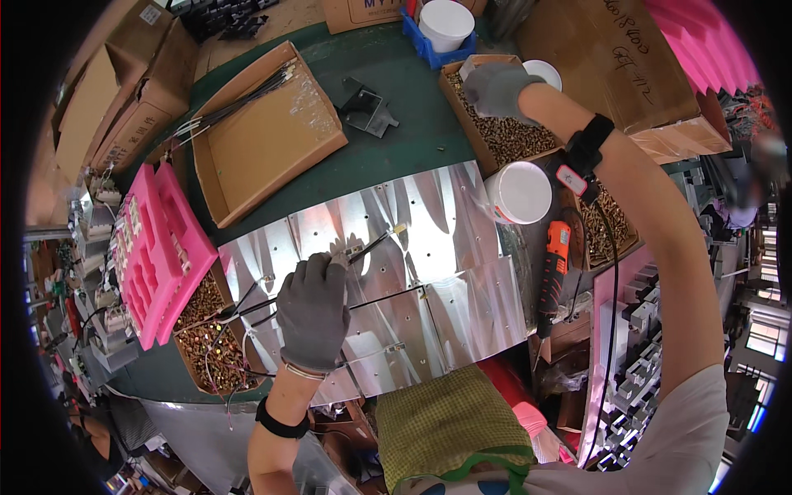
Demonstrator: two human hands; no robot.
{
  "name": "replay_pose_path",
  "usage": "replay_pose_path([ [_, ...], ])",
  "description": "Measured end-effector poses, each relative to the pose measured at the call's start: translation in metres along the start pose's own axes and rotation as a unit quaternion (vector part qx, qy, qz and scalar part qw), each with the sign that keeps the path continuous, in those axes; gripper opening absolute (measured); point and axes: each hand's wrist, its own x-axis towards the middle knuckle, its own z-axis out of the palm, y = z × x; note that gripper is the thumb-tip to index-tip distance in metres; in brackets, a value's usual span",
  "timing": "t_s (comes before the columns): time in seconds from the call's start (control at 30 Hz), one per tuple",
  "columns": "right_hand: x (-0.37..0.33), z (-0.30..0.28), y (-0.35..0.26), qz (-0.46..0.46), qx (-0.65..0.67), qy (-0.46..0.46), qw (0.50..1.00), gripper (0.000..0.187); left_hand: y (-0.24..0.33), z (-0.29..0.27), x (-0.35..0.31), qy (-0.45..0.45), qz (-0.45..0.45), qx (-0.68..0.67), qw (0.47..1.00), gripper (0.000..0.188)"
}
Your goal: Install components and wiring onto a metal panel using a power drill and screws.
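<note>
My left hand (313,309), in a grey glove, lies over shiny silver metal panels (470,318) with small holes. Its fingers are closed on a thin dark cable (375,245) that runs out to the right to a small yellowish tip. More dark wires trail leftward from under this hand. My right hand (499,89), gloved too, reaches far forward over a cardboard box of small brass-coloured fasteners (507,136). Its fingertips are hidden, so any held piece is out of sight.
An orange and black power screwdriver (557,247) stands right of the panels, beside a white tub (524,193). At left are pink foam trays (153,256) and a box of brass fasteners (214,359). A shallow cardboard tray (264,140) with cables and a black bracket (367,111) lie behind.
</note>
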Motion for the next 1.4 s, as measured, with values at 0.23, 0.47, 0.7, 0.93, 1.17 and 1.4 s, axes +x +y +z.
replay_pose_path([
  [0.23, 0.009, 0.012, 0.079, 0.075, 0.090, 0.019, 0.993, 0.029, -0.015, 0.010, -0.004, 0.000, -0.022, 0.023, 0.999, 0.055],
  [0.47, 0.032, 0.074, 0.091, -0.008, 0.121, 0.099, 0.988, 0.035, -0.007, 0.017, 0.010, -0.001, -0.009, 0.010, 1.000, 0.052],
  [0.7, 0.036, 0.078, 0.098, 0.001, 0.137, 0.099, 0.986, 0.033, -0.003, 0.024, 0.014, 0.000, -0.029, -0.011, 1.000, 0.048],
  [0.93, 0.042, 0.088, 0.088, -0.018, 0.185, 0.134, 0.973, 0.044, 0.002, 0.029, 0.027, 0.004, -0.006, -0.019, 1.000, 0.038],
  [1.17, 0.029, 0.085, 0.094, -0.036, 0.329, 0.149, 0.932, 0.037, 0.001, 0.033, 0.020, 0.012, -0.010, -0.016, 1.000, 0.027],
  [1.4, -0.011, 0.060, 0.085, 0.014, 0.613, 0.089, 0.785, 0.020, -0.002, 0.039, 0.020, 0.038, 0.020, 0.007, 0.999, 0.046],
])
